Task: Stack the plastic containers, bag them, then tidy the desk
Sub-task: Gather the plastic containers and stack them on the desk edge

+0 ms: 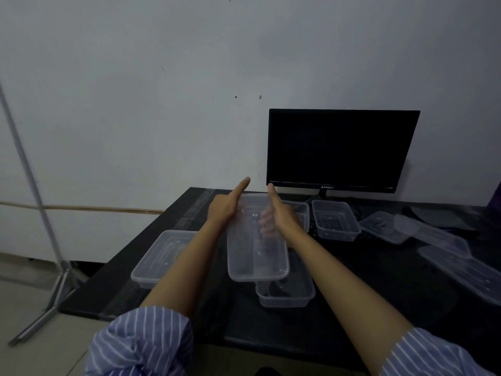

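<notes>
Both hands hold one clear plastic container [257,240] above the middle of the desk [379,294], tilted with its open side toward the camera. The left hand [225,207] lies against the container's left long wall, index finger straight and pointing away. The right hand [276,213] takes the right long wall, thumb up along the rim; its fingers [267,222] curl behind the container and show through the plastic. The right grip is therefore closed on the container; the left grip reads as an open, pressing hold, though its lower fingers are hidden.

Handling, as judged from the view:
- Light: thin-walled and empty.
- Flexible: walls likely bow under a hard squeeze.
- Smooth: may slip if pinched at one corner.
- Recommended hold: the two long walls near the rim, where the plastic is stiffest.

Count of clear plastic items:
- Held: one.
- Left, near: one [160,256].
- Near, directly under the held one: one [284,294].
- Far, beside the monitor [341,150]: one [334,221], plus one partly hidden behind the right hand [302,213].
- Right: about three shallow overlapping pieces [385,226], either lids or containers; cannot tell which.
</notes>
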`<state>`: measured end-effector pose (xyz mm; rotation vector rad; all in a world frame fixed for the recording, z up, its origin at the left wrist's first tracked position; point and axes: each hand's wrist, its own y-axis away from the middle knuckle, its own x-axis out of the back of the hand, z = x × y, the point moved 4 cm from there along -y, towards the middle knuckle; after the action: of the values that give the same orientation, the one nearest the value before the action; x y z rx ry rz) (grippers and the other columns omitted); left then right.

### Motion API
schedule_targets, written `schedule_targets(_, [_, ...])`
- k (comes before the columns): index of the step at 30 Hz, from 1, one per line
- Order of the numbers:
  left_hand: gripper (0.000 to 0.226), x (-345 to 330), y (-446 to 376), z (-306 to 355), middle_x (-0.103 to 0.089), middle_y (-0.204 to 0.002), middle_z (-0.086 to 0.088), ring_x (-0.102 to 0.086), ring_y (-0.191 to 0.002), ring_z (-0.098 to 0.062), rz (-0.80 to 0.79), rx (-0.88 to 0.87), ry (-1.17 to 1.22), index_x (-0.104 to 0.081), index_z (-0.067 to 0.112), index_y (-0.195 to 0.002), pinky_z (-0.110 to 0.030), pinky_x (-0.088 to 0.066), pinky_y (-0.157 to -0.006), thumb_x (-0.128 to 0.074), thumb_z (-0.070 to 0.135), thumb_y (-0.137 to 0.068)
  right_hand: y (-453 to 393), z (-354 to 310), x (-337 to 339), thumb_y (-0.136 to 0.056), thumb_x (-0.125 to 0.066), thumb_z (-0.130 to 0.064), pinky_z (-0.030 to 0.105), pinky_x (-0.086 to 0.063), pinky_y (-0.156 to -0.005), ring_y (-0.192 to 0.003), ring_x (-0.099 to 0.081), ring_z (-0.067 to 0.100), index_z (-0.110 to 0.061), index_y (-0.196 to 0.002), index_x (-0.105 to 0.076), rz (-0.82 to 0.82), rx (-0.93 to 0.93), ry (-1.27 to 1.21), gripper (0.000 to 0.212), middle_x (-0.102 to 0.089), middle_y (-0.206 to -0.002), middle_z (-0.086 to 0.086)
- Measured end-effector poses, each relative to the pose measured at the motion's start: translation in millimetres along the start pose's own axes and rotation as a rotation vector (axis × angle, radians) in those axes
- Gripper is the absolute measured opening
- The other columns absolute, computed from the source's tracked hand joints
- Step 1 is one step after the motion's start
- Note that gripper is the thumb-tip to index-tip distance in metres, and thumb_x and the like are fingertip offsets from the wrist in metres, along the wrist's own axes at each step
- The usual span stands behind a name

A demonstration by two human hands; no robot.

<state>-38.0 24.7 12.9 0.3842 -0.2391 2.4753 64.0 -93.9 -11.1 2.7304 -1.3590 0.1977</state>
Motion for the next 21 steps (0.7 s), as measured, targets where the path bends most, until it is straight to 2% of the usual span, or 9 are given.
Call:
schedule_targets(2, [0.077,1.3,1.0,2.3,-0.064,-0.121,-0.008,-0.059,-0.112,-0.024,-0.012,-0.033,-0.034,-0.066,0.028,-0.121,-0.029,-0.044,-0.091,-0.050,0.077,-0.063,0.2,-1.3,-3.1,-0.083,-0.037,-0.076,0.026,-0.053,-0.049,-0.061,-0.068,0.024,-0.003,-0.080,-0.065,-0.017,0.012,0.009,0.079,-0.070,-0.076,0.013])
schedule_targets(4, [0.070,3.3,0.9,-3.2,-0.066,-0.114,-0.008,-0.062,-0.105,-0.022,0.023,0.010,0.020,-0.071,0.017,-0.111,-0.033,-0.047,-0.093,-0.062,0.069,-0.066,-0.3,-1.1,-6.3,-0.084,-0.037,-0.075,0.028,-0.055,-0.051,-0.059,-0.068,0.024,-0.002,-0.078,-0.065,-0.026,0.025,0.021,0.078,-0.069,-0.073,0.012])
schedule_targets(6, [0.074,7.0,-0.4,-8.6,-0.067,-0.110,-0.010,-0.064,-0.100,-0.025,0.061,0.047,0.046,-0.071,0.007,-0.104,-0.040,-0.049,-0.096,-0.063,0.068,-0.064,-2.2,1.6,-12.2,-0.083,-0.038,-0.076,0.030,-0.057,-0.052,-0.057,-0.067,0.024,-0.001,-0.078,-0.066,-0.028,0.020,0.025,0.080,-0.069,-0.071,0.013])
schedule_targets(9, [0.064,15.2,-0.5,-11.1,-0.067,-0.104,-0.010,-0.064,-0.098,-0.026,0.074,0.063,0.045,-0.070,0.003,-0.100,-0.040,-0.049,-0.096,-0.064,0.062,-0.076,-2.4,1.6,-23.2,-0.082,-0.036,-0.078,0.033,-0.058,-0.054,-0.059,-0.068,0.026,0.003,-0.092,-0.067,-0.043,-0.014,0.011,0.087,-0.069,-0.076,0.014])
schedule_targets(13, [0.073,42.0,-3.3,-20.5,-0.066,-0.111,-0.011,-0.062,-0.103,-0.027,0.126,0.106,0.097,-0.070,0.005,-0.106,-0.043,-0.047,-0.100,-0.064,0.067,-0.069,1.7,-7.9,-42.3,-0.088,-0.022,-0.075,0.038,-0.059,-0.063,-0.073,-0.068,0.028,0.001,-0.118,-0.061,-0.283,-0.068,0.000,0.091,-0.067,-0.091,0.014])
schedule_targets(15, [0.066,60.4,-6.3,-26.9,-0.066,-0.114,-0.012,-0.062,-0.103,-0.028,0.166,0.121,0.124,-0.070,0.007,-0.102,-0.044,-0.048,-0.098,-0.061,0.064,-0.072,5.9,-9.0,-49.6,-0.081,-0.021,-0.082,0.046,-0.059,-0.077,-0.083,-0.071,0.031,-0.006,-0.111,-0.067,-0.345,-0.037,0.080,0.094,-0.071,-0.095,0.016])
schedule_targets(17, [0.058,79.6,-7.5,-30.3,-0.064,-0.117,-0.015,-0.061,-0.105,-0.031,0.216,0.134,0.133,-0.067,0.007,-0.102,-0.045,-0.048,-0.098,-0.060,0.059,-0.079,12.0,-7.5,-57.2,-0.076,-0.017,-0.086,0.046,-0.057,-0.085,-0.083,-0.072,0.029,-0.012,-0.094,-0.072,-0.346,0.015,0.227,0.094,-0.074,-0.090,0.013])
schedule_targets(19, [0.066,92.0,-7.6,-29.4,-0.061,-0.123,-0.017,-0.060,-0.109,-0.033,0.245,0.150,0.140,-0.063,0.004,-0.116,-0.045,-0.048,-0.099,-0.058,0.060,-0.082,17.4,-5.4,-64.9,-0.085,-0.015,-0.078,0.039,-0.058,-0.078,-0.071,-0.071,0.026,-0.012,-0.084,-0.071,-0.331,0.037,0.280,0.087,-0.072,-0.081,0.009])
schedule_targets(21, [0.083,101.0,-5.4,-30.8,-0.056,-0.129,-0.016,-0.057,-0.113,-0.036,0.211,0.167,0.200,-0.055,0.003,-0.128,-0.044,-0.047,-0.099,-0.050,0.071,-0.081,22.6,-6.1,-74.1,-0.091,-0.015,-0.071,0.027,-0.054,-0.058,-0.056,-0.067,0.021,-0.011,-0.085,-0.070,-0.307,0.047,0.289,0.082,-0.068,-0.075,0.003])
